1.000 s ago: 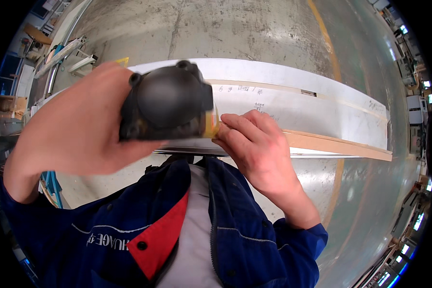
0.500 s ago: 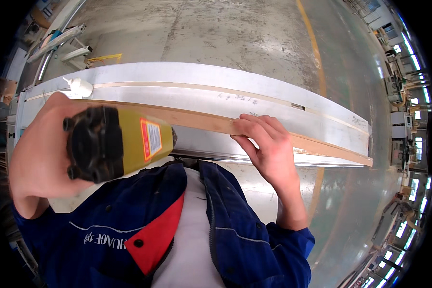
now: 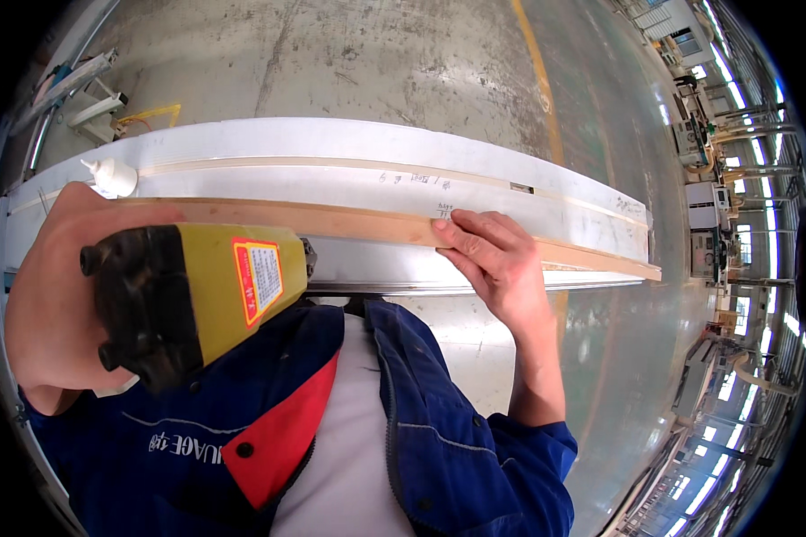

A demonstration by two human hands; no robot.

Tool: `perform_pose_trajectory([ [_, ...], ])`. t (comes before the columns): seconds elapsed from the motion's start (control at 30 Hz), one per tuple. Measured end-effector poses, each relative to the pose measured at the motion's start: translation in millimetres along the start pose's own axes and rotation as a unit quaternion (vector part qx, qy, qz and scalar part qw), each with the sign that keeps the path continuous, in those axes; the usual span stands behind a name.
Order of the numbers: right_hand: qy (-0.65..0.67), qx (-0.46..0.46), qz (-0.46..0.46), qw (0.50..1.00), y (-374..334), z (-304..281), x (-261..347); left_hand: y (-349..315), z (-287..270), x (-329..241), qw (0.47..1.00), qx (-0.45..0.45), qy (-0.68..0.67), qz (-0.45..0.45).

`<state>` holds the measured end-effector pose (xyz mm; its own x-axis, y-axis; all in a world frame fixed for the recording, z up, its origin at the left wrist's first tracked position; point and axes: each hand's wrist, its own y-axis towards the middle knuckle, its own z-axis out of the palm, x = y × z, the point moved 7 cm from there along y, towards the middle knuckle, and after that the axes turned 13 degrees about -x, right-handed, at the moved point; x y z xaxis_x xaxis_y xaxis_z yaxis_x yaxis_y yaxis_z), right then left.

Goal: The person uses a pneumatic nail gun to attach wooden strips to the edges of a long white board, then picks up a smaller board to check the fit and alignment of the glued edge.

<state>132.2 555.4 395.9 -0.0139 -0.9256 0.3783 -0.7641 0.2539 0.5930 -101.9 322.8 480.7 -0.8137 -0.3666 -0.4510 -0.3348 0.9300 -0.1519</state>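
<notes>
My left hand (image 3: 54,295) is wrapped round a yellow and black nail gun (image 3: 233,277), its black capped end toward me. The gun's bulk covers its grip and most of my fingers. My right hand (image 3: 501,259) pinches a long light-brown wooden strip (image 3: 358,224), thumb below the near edge and fingers on top. The strip runs lengthwise along a long white panel (image 3: 287,134). Behind the gun, the strip's left part lies partly hidden by my left hand. Whether the gun's nose touches the strip is hidden.
A white squeeze bottle (image 3: 115,177) with a nozzle stands on the panel's left end. A narrow slot (image 3: 521,187) is cut in the panel toward the right. Metal framing (image 3: 90,103) stands at the far left, and machines (image 3: 707,224) line the right side.
The view has shifted, so the panel, strip and bottle appear farther left. The nail gun has moved lower and left in the picture. My right hand keeps its pinch on the strip.
</notes>
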Motion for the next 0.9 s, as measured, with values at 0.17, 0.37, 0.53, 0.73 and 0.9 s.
perform_pose_trajectory([
  [0.17, -0.008, -0.027, -0.044, 0.999, -10.4, -18.5, -12.7, 14.3, 4.3, -40.8, 0.998, -0.052, 0.018, 0.032],
  [0.37, -0.011, -0.054, -0.026, 0.998, -34.2, -54.7, -54.2, 67.2, 30.0, -114.2, 0.998, -0.026, 0.0, 0.06],
  [0.53, 0.03, -0.084, -0.064, 0.994, -33.7, -57.4, -59.8, 100.2, 46.0, -166.0, 0.995, -0.032, 0.03, 0.09],
  [0.73, 0.048, -0.08, -0.063, 0.994, -33.6, -54.5, -67.8, 114.5, 57.9, -192.3, 0.97, -0.077, 0.145, 0.181],
  [0.9, 0.058, -0.063, -0.041, 0.995, -30.5, -53.3, -70.6, 123.5, 60.8, -193.1, 0.971, -0.078, 0.166, 0.152],
])
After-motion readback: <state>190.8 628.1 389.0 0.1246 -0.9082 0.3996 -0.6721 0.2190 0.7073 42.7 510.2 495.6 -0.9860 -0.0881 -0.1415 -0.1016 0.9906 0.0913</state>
